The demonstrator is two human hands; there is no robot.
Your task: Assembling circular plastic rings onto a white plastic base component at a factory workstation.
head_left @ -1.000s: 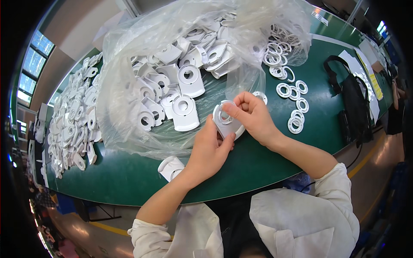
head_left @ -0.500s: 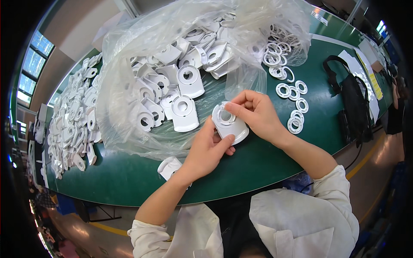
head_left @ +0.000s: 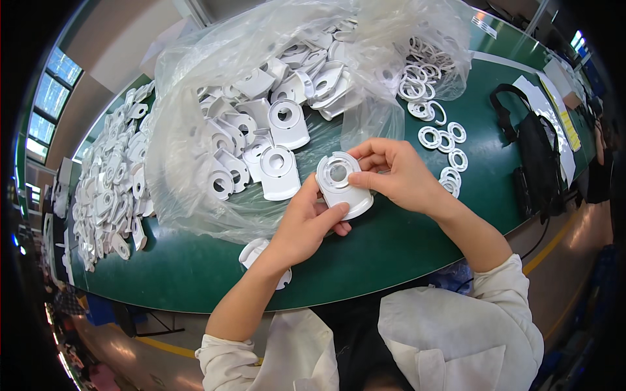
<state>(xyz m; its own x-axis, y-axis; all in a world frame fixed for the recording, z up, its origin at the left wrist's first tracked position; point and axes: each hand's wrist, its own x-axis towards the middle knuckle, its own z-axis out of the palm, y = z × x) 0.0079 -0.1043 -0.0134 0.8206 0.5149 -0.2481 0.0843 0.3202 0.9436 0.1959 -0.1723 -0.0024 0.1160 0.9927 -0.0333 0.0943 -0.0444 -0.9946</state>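
Above the table's near half, a white plastic housing (head_left: 353, 196) with a round, notched end and a square end is held between my two hands. My left hand (head_left: 305, 225) grips its lower left side, thumb on top and fingers underneath. The thumb of my right hand (head_left: 393, 174) presses the right rim of the round end, its fingers curled behind. A ring (head_left: 326, 163) appears to sit around the hole; whether it is a separate piece I cannot tell. Another white housing (head_left: 253, 249) lies by my left forearm, partly hidden by it.
A clear plastic bag (head_left: 176, 189) lies spread open with many white housings (head_left: 279, 163) inside. Another heap of white parts (head_left: 107, 189) covers the table's left. Loose white rings (head_left: 458, 159) lie to the right. A black bag (head_left: 540, 156) and papers (head_left: 566, 133) rest on the green table (head_left: 404, 251).
The housing has shifted slightly left and turned more upright. My right thumb has slid from the top of the round end down to its right rim.
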